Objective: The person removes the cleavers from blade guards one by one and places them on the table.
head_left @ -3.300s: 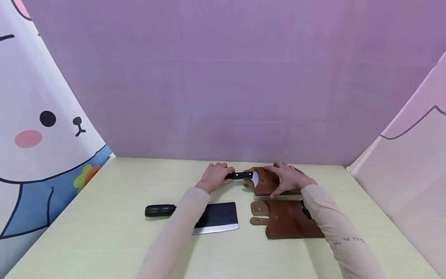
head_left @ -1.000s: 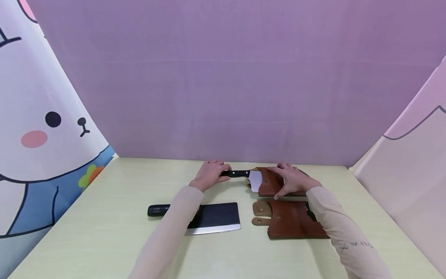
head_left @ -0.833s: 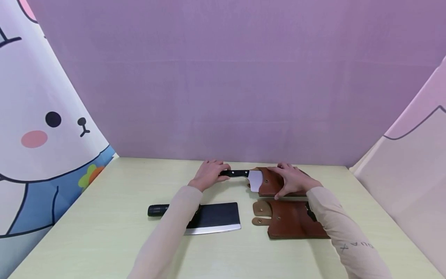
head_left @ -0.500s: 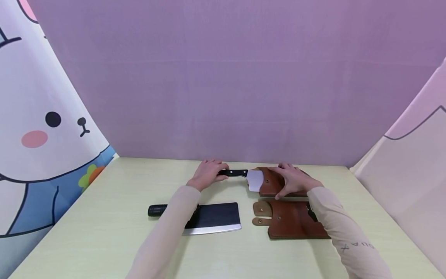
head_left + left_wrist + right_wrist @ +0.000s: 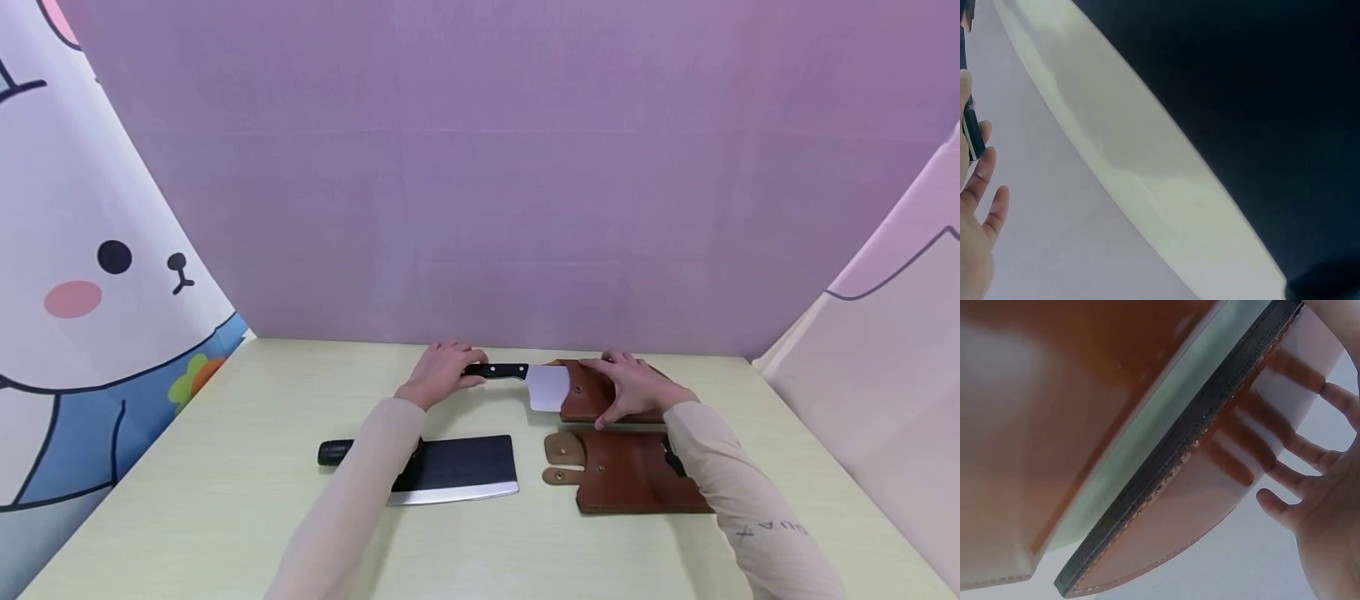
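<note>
My left hand (image 5: 441, 371) grips the black riveted handle (image 5: 506, 371) of a small cleaver. Its pale blade (image 5: 548, 388) shows partway out of a brown leather sheath (image 5: 581, 402); the rest of the blade is hidden inside. My right hand (image 5: 636, 388) holds that sheath across its width, thumb at the near edge and fingers toward the far edge. In the right wrist view its fingertips (image 5: 1269, 464) are at the sheath's stitched edge. A second, dark cleaver (image 5: 468, 462) with a silver edge lies below my left forearm, which covers part of its handle.
A second brown leather sheath (image 5: 637, 483) with tan snap straps lies nearer me on the right, partly covered by my sleeve. The pale table (image 5: 495, 550) ends at a purple cloth backdrop (image 5: 480, 208). Cartoon-printed cloth (image 5: 112, 350) hangs on the left.
My left hand has drawn the small cleaver leftward, so more of its blade shows outside the sheath. My right hand and its sheath have shifted only slightly to the right.
</note>
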The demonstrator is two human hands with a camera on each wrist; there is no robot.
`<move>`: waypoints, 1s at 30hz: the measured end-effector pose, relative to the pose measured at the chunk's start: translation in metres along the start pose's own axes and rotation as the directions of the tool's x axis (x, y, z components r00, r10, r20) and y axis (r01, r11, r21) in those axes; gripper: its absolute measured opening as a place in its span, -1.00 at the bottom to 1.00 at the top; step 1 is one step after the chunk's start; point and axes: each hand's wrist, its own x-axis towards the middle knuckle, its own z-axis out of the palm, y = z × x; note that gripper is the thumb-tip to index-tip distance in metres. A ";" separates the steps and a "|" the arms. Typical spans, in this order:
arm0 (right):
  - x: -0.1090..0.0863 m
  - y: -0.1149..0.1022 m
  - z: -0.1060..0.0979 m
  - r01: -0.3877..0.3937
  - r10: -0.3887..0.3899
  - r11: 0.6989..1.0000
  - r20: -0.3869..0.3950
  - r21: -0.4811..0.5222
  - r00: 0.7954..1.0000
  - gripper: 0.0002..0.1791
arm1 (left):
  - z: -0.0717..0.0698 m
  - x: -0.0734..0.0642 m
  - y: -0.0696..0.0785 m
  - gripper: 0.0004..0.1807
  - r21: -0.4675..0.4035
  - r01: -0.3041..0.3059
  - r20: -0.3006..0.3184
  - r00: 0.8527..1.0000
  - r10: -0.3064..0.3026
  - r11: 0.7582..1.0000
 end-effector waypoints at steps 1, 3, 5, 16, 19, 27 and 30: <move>0.000 0.001 0.000 0.002 -0.002 1.000 -0.002 -0.002 1.000 0.14 | -0.001 0.000 0.000 -0.68 -0.003 0.001 0.003 1.000 -0.001 1.000; 0.000 0.001 0.000 0.005 -0.005 1.000 -0.005 0.002 1.000 0.15 | -0.002 -0.001 -0.001 -0.68 -0.006 0.004 0.008 1.000 -0.003 1.000; 0.000 0.002 0.000 0.007 -0.007 1.000 -0.007 0.005 1.000 0.15 | -0.004 -0.002 -0.001 -0.68 -0.006 0.007 0.012 1.000 -0.007 1.000; -0.003 0.003 0.001 -0.005 0.005 1.000 -0.009 0.021 1.000 0.14 | -0.008 -0.007 -0.007 -0.69 -0.014 0.015 0.028 1.000 -0.015 1.000; -0.004 0.003 0.001 -0.014 0.014 1.000 -0.002 0.026 1.000 0.13 | -0.007 -0.007 -0.009 -0.69 -0.004 0.017 0.028 0.999 -0.016 1.000; -0.005 0.003 0.000 -0.015 0.015 1.000 -0.001 0.027 1.000 0.13 | -0.006 -0.009 -0.013 -0.69 -0.011 0.010 0.012 1.000 -0.009 1.000; -0.006 0.004 0.000 -0.024 0.024 0.999 0.006 0.030 1.000 0.12 | -0.007 -0.011 -0.015 -0.69 -0.010 0.006 0.010 1.000 -0.006 1.000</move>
